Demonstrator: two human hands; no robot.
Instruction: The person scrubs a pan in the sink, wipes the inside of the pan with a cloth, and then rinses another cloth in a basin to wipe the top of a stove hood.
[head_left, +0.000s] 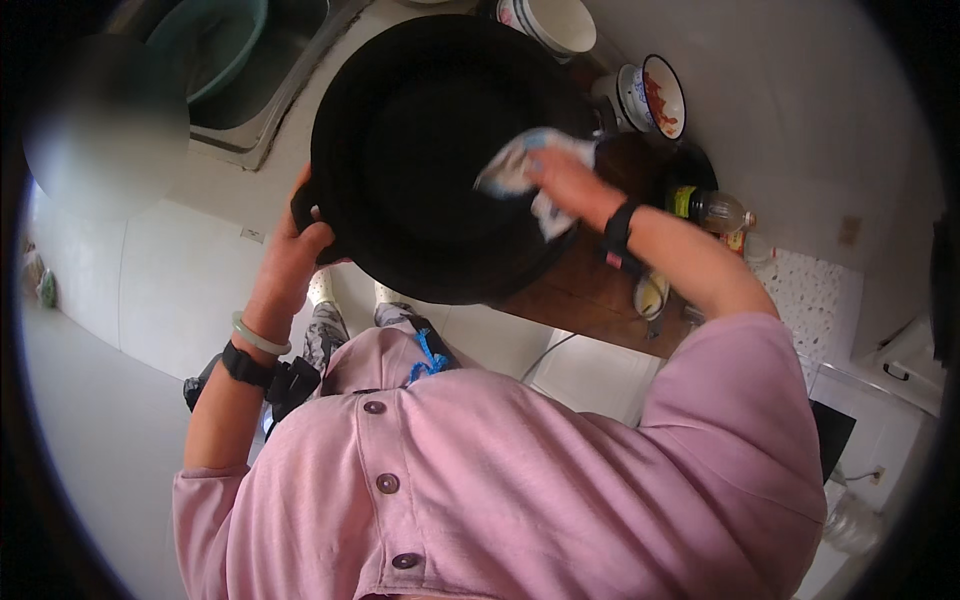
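Observation:
A large black wok is held up over the counter's edge. My left hand grips its loop handle at the left side, with the thumb on top. In my right hand is a crumpled white cloth with blue patches, blurred by motion, over the right part of the wok's inside. Part of the cloth hangs below the palm. The far side of the wok's base is hidden.
At the upper left a teal basin sits in a metal sink. Enamel bowls and a bowl with red food remains stand beyond the wok. Bottles and a small dish are on the brown wooden board.

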